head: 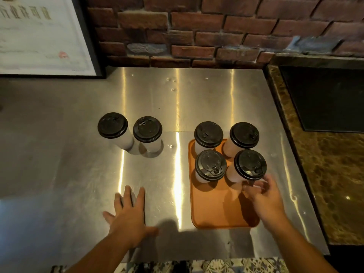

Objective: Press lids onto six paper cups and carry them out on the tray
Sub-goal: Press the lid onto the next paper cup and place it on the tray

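Brushed-steel counter is being shared by an orange rounded-corner tray and six white paper cups under round black lids. Four cups are standing on the tray in a two-by-two block. Two counter cups are standing close together to the left. The left hand is being held flat, fingers wide. The right hand is being held by the near-right cup with fingers loosely curled, and a grip cannot be told.

Steel counter w/ framed certificate left, brick wall behind, marble ledge right.
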Demonstrator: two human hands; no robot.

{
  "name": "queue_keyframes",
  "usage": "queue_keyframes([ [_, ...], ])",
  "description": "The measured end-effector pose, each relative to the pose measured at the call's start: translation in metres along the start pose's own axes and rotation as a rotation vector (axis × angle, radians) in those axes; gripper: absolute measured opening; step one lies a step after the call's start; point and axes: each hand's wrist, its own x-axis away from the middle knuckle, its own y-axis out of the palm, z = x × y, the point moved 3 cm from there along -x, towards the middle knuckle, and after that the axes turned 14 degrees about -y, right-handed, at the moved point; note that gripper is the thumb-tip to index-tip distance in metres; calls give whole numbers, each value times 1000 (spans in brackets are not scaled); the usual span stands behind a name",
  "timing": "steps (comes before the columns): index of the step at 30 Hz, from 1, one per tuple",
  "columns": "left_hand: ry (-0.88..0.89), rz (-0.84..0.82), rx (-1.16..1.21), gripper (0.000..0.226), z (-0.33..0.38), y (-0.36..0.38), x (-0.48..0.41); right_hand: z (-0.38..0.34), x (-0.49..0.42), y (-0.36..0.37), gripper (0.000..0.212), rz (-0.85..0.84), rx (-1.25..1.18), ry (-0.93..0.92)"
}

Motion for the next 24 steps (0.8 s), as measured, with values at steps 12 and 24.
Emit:
queue_keyframes([
  [12, -64, 142, 124, 137, -96, -63, -51, -19, 142, 134, 45, -348, 19, -39],
  [24, -7, 32, 183, 168, -108, -25, -90, -161, 30, 239, 90, -258, -118, -210],
])
